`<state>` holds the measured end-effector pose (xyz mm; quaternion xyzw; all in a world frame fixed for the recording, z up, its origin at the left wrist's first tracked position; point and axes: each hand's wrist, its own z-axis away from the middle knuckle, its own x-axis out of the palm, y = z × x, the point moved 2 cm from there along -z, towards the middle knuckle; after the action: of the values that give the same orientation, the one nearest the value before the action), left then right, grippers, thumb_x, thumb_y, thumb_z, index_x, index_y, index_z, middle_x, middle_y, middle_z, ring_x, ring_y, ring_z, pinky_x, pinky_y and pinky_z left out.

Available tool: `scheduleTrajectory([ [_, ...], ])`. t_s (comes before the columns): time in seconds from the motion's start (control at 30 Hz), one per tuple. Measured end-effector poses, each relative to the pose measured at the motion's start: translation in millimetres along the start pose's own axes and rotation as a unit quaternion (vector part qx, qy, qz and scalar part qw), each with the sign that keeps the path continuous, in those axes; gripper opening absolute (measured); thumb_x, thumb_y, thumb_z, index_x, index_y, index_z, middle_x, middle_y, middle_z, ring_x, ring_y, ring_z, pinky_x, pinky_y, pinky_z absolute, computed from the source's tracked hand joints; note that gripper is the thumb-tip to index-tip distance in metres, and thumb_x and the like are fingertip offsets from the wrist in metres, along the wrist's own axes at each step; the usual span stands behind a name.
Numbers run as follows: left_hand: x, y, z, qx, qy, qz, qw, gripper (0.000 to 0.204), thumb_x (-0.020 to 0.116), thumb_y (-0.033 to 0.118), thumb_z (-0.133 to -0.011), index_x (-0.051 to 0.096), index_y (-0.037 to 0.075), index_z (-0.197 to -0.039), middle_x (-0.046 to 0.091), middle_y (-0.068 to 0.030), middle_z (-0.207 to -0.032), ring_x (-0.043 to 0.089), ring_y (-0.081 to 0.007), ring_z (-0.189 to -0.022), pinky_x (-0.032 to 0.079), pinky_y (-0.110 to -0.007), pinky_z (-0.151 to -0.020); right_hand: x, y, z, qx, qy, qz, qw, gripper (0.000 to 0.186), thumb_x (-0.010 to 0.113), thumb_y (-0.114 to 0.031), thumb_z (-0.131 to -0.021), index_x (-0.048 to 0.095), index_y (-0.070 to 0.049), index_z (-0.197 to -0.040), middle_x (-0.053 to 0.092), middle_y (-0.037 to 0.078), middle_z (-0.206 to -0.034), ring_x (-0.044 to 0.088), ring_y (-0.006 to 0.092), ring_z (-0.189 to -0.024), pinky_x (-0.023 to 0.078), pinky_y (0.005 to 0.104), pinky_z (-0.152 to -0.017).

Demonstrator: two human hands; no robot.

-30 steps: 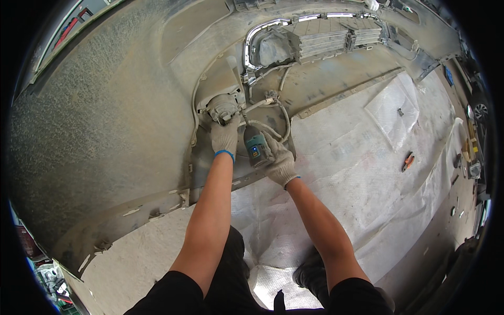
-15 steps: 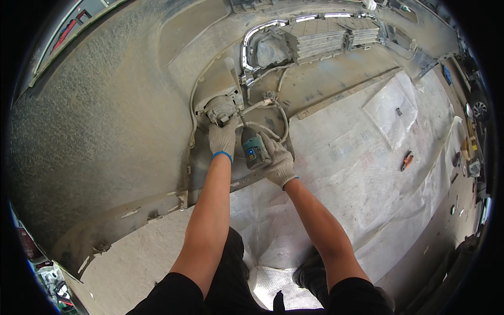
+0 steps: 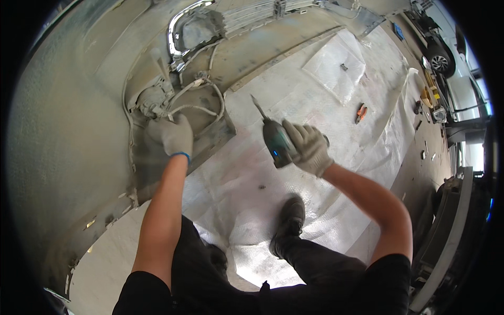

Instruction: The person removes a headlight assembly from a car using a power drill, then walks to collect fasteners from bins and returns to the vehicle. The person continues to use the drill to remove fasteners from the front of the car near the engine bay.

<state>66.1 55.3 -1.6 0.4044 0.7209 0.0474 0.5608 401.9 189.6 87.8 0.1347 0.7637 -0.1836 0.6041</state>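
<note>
My right hand (image 3: pixel 311 149), in a pale knitted glove, grips a dark green cordless driver (image 3: pixel 278 142) with a blue light. Its thin bit points up and left over the white plastic sheet, apart from the bumper. My gloved left hand (image 3: pixel 177 135), with a blue band at the wrist, is just below a dusty round lamp unit (image 3: pixel 153 103) set in the large dusty car bumper (image 3: pixel 58 152). Motion blurs the left fingers, so whether they hold anything cannot be made out. A wrapped wiring harness (image 3: pixel 197 108) loops beside the lamp.
The white plastic sheet (image 3: pixel 294 181) under my feet bears orange-handled pliers (image 3: pixel 361 113), a small dark part (image 3: pixel 262 187) and a bubble-wrap piece (image 3: pixel 332 79) with a grey clip on it. Cars and scattered tools line the right side. My shoe (image 3: pixel 291 214) rests on the sheet.
The driver has come away from the lamp unit, drawn back to the right in my right hand. My left hand has shifted slightly below the lamp. The whole view has turned right.
</note>
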Motion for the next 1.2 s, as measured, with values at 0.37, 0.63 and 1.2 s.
scheduleTrajectory([
  [0.37, 57, 80, 271, 0.372, -0.596, -0.047, 0.710, 0.027, 0.053, 0.027, -0.094, 0.069, 0.007, -0.098, 0.072, -0.0189, -0.095, 0.070, -0.0379, -0.091, 0.054, -0.052, -0.079, 25, 14, 123, 0.097, -0.009, -0.047, 0.994, 0.065, 0.066, -0.036, -0.080, 0.051, -0.005, -0.135, 0.067, 0.011, -0.110, 0.065, 0.0294, -0.088, 0.052, 0.0420, -0.081],
  [0.63, 76, 41, 256, 0.289, -0.580, -0.114, 0.752, 0.031, 0.052, 0.023, -0.090, 0.071, 0.003, -0.104, 0.072, -0.0202, -0.099, 0.071, -0.0345, -0.091, 0.057, -0.046, -0.077, 33, -1, 102, 0.064, 0.007, -0.088, 0.994, 0.070, 0.067, -0.037, -0.077, 0.052, 0.000, -0.134, 0.068, 0.013, -0.106, 0.066, 0.0299, -0.090, 0.051, 0.0415, -0.081],
  [1.2, -67, 28, 0, -0.346, -0.347, 0.675, 0.551, 0.018, 0.049, 0.021, -0.102, 0.061, 0.008, -0.105, 0.072, -0.0081, -0.100, 0.041, -0.0052, -0.049, 0.039, -0.024, -0.049, 21, -107, -32, -0.093, -0.022, -0.185, 0.978, 0.081, 0.073, -0.033, -0.074, 0.042, -0.003, -0.142, 0.065, 0.015, -0.108, 0.063, 0.0327, -0.097, 0.051, 0.0422, -0.085],
])
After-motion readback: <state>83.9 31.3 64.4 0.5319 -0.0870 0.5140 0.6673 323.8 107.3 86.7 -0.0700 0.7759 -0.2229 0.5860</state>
